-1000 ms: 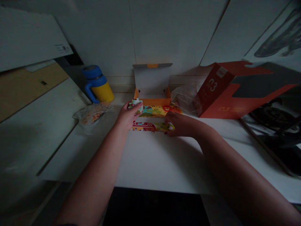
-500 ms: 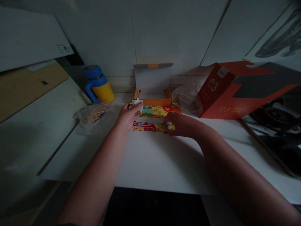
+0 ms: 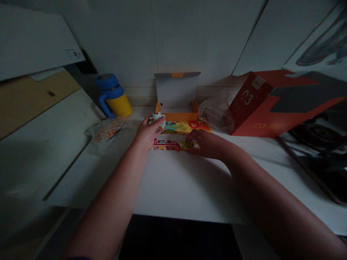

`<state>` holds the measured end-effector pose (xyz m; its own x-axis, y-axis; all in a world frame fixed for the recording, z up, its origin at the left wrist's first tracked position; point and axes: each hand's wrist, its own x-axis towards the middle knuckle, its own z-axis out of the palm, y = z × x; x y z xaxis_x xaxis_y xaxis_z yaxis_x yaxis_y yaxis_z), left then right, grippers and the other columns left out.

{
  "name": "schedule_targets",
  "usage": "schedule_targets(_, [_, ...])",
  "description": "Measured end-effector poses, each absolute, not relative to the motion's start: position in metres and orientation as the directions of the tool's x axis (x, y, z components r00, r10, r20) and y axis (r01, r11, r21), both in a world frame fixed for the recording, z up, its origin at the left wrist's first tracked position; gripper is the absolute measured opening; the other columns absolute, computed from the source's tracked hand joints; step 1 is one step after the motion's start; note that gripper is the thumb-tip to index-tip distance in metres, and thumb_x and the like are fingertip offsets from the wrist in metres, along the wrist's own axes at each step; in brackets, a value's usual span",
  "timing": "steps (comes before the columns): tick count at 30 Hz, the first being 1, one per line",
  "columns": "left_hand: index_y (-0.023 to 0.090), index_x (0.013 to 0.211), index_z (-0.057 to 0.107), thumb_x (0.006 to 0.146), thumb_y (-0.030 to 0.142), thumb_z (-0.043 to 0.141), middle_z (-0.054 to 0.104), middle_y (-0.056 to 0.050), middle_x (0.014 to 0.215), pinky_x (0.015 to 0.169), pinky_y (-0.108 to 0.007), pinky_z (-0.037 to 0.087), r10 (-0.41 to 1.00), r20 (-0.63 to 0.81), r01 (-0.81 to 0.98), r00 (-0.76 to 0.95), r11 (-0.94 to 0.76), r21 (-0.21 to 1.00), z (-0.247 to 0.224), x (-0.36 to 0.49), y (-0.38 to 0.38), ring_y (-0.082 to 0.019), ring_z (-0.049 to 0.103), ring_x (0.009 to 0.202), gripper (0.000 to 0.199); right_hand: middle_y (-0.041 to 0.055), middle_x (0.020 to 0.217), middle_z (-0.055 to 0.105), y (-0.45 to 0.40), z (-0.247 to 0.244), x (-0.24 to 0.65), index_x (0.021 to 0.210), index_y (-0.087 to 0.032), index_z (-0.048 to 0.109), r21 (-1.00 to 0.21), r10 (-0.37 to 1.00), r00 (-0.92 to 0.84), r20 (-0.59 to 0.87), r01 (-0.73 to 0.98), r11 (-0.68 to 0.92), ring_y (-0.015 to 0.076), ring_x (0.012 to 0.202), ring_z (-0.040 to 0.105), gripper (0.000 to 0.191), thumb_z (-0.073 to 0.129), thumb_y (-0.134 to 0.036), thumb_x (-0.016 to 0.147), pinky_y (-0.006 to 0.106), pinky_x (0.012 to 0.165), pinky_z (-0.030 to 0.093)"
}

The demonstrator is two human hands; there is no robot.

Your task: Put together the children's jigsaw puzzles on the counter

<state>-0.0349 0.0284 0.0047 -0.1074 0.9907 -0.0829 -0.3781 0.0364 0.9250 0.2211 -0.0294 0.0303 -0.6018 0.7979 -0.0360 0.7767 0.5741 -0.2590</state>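
Observation:
Puzzle pieces (image 3: 159, 117) are pinched between the thumb and fingers of my left hand (image 3: 148, 132). Just in front of the orange box lies a strip of joined puzzle pieces (image 3: 179, 127) showing a lion. Nearer to me is a second strip (image 3: 166, 143) with a red building on it. My right hand (image 3: 200, 143) is over the right end of this nearer strip, its curled fingers touching the pieces. Whether a loose piece is between those fingers is hidden.
An open orange box (image 3: 177, 116) stands at the back of the white counter (image 3: 173, 187). Left are a blue-yellow bottle (image 3: 119, 103) and a bag of sticks (image 3: 110, 131). Right are a clear plastic bag (image 3: 215, 113), a large red box (image 3: 260, 112) and a stove (image 3: 314, 144).
My right hand has shifted slightly left along the nearer strip. My left hand stays in place with its pieces.

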Motion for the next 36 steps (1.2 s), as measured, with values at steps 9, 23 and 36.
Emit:
schedule_targets(9, [0.022,0.1,0.069,0.057,0.032,0.1,0.074,-0.004,0.104,0.085,-0.038,0.06,0.99,-0.093,-0.37,-0.106,0.047,0.928,0.007,-0.034,0.026,-0.018,0.07,0.092,0.053,0.0189,0.127,0.07,-0.031,0.032,0.211,0.122,-0.016,0.068,-0.212,0.83,-0.554,-0.067,0.821,0.531,0.0301,0.111,0.069,0.037,0.067,-0.044,0.097,0.04,0.099,0.053])
schedule_targets(23, [0.022,0.1,0.069,0.06,0.032,0.098,0.074,-0.006,0.106,0.086,-0.038,0.059,0.989,-0.096,-0.363,-0.113,0.049,0.931,0.007,-0.033,0.026,-0.021,0.071,0.098,0.051,0.0171,0.119,0.073,-0.035,0.034,0.207,0.117,-0.017,0.071,-0.226,0.838,-0.543,-0.055,0.824,0.519,0.0303,0.104,0.07,0.034,0.069,-0.041,0.093,0.037,0.089,0.053])
schedule_targets(36, [0.022,0.098,0.068,0.059,0.032,0.099,0.074,-0.005,0.106,0.085,-0.037,0.059,0.991,-0.082,-0.371,-0.104,0.037,0.928,0.005,-0.034,0.027,-0.02,0.071,0.097,0.05,0.0139,0.12,0.075,-0.033,0.029,0.21,0.119,-0.019,0.072,-0.321,0.87,-0.488,-0.078,0.838,0.441,0.0295,0.103,0.072,0.04,0.077,-0.043,0.088,0.036,0.087,0.054])
